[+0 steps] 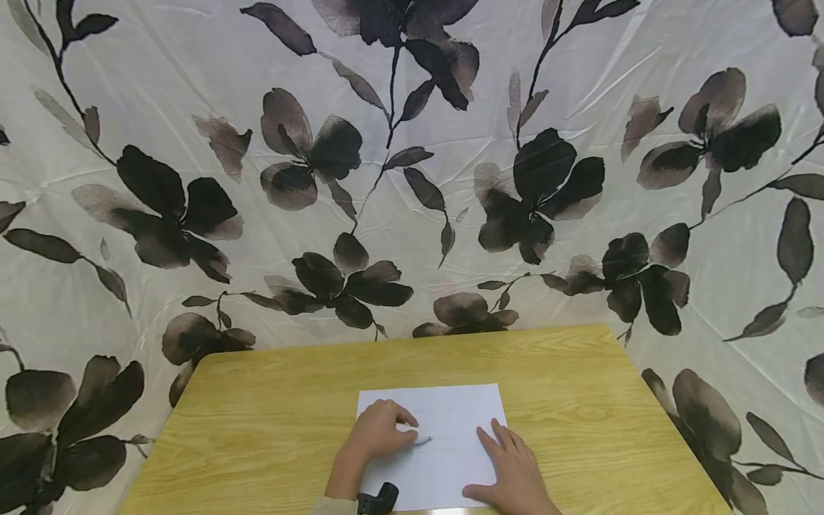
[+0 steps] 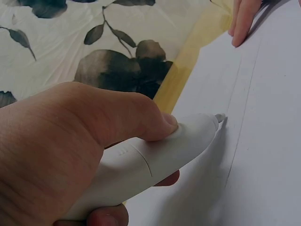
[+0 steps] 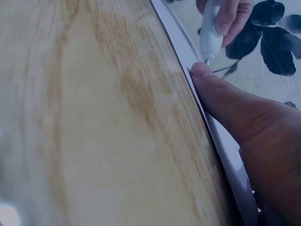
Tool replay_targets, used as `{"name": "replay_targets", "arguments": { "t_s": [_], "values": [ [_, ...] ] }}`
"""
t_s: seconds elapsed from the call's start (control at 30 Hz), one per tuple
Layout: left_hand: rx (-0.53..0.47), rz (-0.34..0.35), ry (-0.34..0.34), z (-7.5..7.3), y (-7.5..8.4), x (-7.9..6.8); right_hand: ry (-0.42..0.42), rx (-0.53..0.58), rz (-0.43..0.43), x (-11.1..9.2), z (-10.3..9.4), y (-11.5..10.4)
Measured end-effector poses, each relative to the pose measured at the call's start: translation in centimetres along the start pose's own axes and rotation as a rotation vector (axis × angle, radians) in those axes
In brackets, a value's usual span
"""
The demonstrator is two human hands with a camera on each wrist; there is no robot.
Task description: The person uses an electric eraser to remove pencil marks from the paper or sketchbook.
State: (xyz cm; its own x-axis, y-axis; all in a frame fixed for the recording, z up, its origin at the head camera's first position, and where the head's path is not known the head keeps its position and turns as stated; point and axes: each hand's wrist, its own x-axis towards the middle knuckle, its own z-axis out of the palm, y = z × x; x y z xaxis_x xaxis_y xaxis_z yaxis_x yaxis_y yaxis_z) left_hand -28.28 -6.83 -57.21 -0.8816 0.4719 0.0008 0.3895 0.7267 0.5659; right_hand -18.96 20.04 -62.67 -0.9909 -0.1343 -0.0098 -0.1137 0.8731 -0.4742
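Left hand (image 1: 380, 433): fingers curled round a white pen-shaped tool (image 2: 183, 146), thumb laid along its upper side, fingertips showing beneath. Right hand (image 1: 515, 472): fingers extended and spread, thumb held away from them, gripping nothing; it rests at the right edge of a sheet of paper (image 1: 450, 468) on the wooden table (image 1: 270, 415). The left wrist view shows two faint lines (image 2: 242, 117) on the paper, running close by the tool's narrow tip; whether the tip touches the paper, cannot tell. The head view shows most of the tool covered by the left hand, plus a black strap (image 1: 378, 501) near that wrist and a flowered cloth (image 1: 579, 86) behind the table. The right wrist view shows the right thumb on the paper's margin. Tool position: inside the left grip, tilted, its tip projecting beyond the thumb toward the right hand's side, over the sheet.
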Motion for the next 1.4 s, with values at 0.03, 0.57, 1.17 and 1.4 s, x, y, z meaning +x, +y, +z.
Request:
{"name": "replay_targets", "arguments": {
  "t_s": [0.03, 0.57, 1.17, 1.4],
  "values": [
    [0.003, -0.002, 0.007, -0.1, 0.0, 0.0, 0.001, 0.002, -0.001, 0.0, -0.1, 0.0],
    [0.01, -0.016, 0.026, -0.4, 0.1, 0.1, 0.032, -0.014, -0.019, 0.2, -0.2, -0.1],
    [-0.05, 0.007, 0.01, 0.3, -0.4, -0.4, -0.012, -0.025, -0.01, 0.2, -0.1, -0.4],
    [-0.049, 0.032, 0.037, 0.5, -0.3, -0.4, -0.012, -0.022, 0.01, 0.1, 0.3, 0.1]
  ]
}}
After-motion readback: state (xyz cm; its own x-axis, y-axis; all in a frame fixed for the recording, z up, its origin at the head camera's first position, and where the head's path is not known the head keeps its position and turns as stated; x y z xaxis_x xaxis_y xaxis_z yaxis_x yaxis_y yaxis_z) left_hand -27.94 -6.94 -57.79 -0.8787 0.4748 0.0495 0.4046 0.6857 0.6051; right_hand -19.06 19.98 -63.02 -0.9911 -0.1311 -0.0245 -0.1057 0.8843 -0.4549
